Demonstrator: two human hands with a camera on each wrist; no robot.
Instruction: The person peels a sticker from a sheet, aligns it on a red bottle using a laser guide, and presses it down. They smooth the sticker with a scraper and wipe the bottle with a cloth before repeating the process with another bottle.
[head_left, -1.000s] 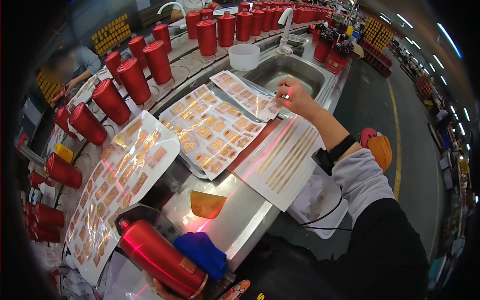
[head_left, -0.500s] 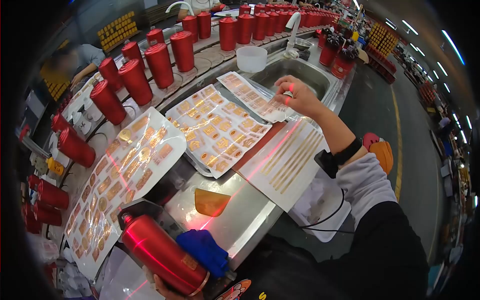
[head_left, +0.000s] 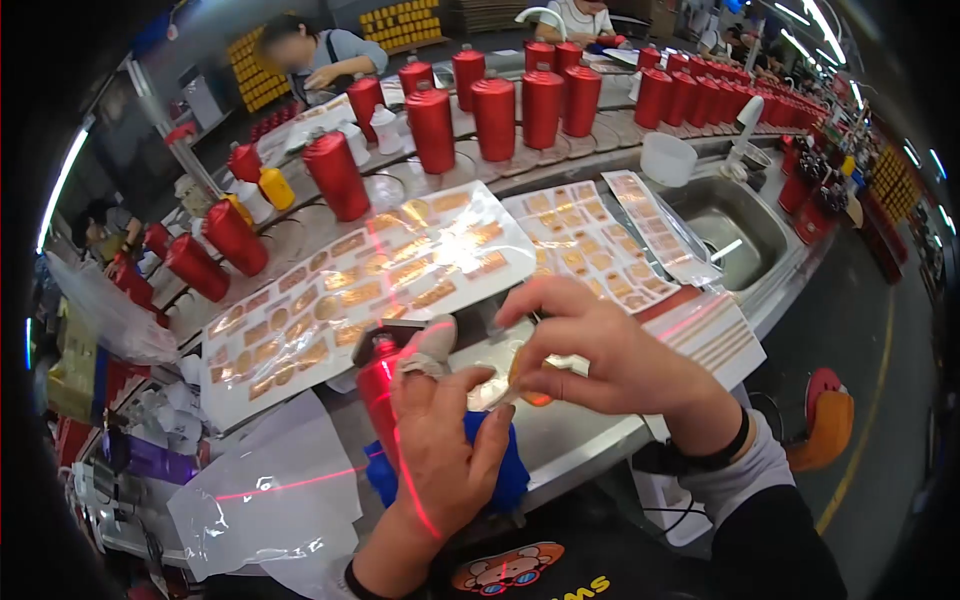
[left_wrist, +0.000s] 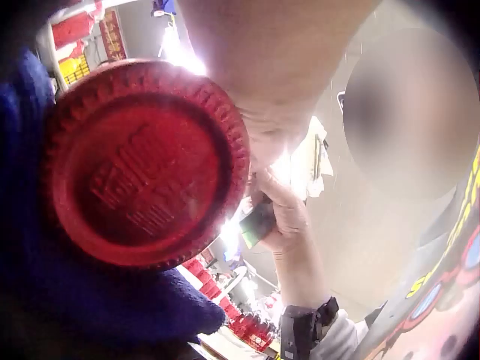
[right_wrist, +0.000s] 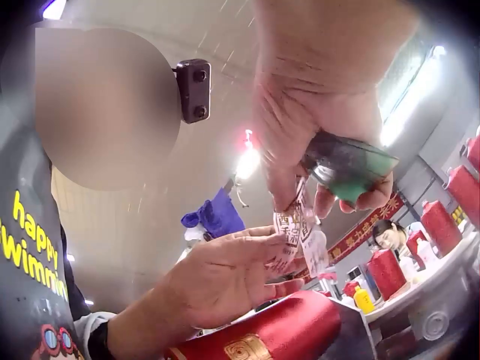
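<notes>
A red bottle (head_left: pixel 374 385) lies tilted in front of me, its embossed base (left_wrist: pixel 146 172) facing the left wrist camera. A gold emblem (right_wrist: pixel 247 348) shows on its side. Above it my left hand (head_left: pixel 440 450), with whitish covers on some fingertips, pinches a small printed label (right_wrist: pixel 289 225) between thumb and fingers. My right hand (head_left: pixel 610 350) grips the label's other end. Tucked in that same hand is a flat amber scraper (head_left: pixel 517 372), which looks green in the right wrist view. A blue cloth (head_left: pixel 510 470) lies beside the bottle.
Sheets of gold labels (head_left: pixel 340 290) lie on the metal counter, another sheet (head_left: pixel 585 240) farther right. Behind them stand rows of red bottles (head_left: pixel 493 120). A sink (head_left: pixel 735 225) with a white tub (head_left: pixel 667 160) is at the right. Other people work across the line.
My right hand has come from the label sheet by the sink to the bottle, now with a label. The amber scraper has left the counter. My left hand has risen above the bottle.
</notes>
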